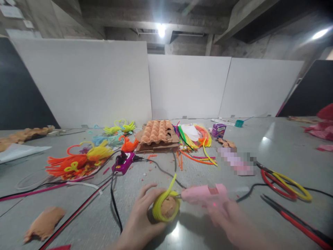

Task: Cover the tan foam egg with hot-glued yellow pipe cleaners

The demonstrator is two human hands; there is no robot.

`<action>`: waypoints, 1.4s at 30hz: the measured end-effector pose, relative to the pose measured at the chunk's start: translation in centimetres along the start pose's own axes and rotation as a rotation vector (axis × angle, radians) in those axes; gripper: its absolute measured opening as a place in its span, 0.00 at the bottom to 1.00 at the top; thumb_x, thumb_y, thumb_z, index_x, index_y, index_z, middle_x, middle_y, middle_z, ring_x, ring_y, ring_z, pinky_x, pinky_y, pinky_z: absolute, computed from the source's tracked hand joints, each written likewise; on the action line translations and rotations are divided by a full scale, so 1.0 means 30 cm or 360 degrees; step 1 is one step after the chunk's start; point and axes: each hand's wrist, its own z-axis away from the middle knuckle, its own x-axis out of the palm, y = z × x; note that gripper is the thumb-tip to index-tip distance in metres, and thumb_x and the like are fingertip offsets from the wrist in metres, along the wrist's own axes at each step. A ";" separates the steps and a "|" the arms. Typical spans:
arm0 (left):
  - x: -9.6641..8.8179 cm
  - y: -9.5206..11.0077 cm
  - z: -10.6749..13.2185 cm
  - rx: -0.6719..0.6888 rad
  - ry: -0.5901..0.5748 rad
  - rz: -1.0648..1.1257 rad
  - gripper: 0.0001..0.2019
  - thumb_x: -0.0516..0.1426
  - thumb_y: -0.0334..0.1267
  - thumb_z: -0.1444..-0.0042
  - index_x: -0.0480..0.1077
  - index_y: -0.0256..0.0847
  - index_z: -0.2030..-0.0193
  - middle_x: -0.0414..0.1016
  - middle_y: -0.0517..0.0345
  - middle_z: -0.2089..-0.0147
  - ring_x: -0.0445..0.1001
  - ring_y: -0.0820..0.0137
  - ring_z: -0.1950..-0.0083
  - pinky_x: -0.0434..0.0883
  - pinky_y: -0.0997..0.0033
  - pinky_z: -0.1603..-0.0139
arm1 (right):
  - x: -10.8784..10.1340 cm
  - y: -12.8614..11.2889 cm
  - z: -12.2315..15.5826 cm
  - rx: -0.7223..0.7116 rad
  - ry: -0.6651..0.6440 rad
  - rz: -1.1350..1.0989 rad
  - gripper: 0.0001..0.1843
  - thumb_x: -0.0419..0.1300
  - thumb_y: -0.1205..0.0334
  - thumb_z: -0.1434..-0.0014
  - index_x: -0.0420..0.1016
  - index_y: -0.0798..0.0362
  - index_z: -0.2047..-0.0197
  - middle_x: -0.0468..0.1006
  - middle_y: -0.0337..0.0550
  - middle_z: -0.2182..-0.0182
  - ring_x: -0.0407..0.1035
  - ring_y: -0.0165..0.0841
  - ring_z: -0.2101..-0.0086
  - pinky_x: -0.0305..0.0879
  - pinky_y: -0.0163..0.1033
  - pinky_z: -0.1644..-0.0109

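Observation:
My left hand [142,215] is closed round a brown cardboard ball [168,207] that has a yellow pipe cleaner [162,201] wound about its edge, one end sticking up. My right hand [229,217], blurred by motion, grips a pink glue gun [205,194]. The gun's nozzle touches the right side of the ball. Both hands are low over the grey table [273,146], near its front edge.
Behind lie a purple glue gun [124,162] with a black cable, an egg carton [157,133], loose pipe cleaners [195,139], orange and yellow pipe-cleaner figures [78,161], a small purple box [218,130], scissors with yellow and red handles [286,180] and torn cardboard [44,224]. White panels wall the back.

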 end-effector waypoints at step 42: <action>0.006 -0.004 0.002 -0.0293 0.0236 0.0115 0.26 0.64 0.31 0.64 0.73 0.42 0.52 0.71 0.46 0.46 0.67 0.48 0.40 0.65 0.44 0.41 | -0.046 0.032 0.020 -0.0297 -0.0160 0.0364 0.16 0.56 0.51 0.42 0.79 0.49 0.56 0.80 0.49 0.56 0.74 0.43 0.53 0.71 0.41 0.51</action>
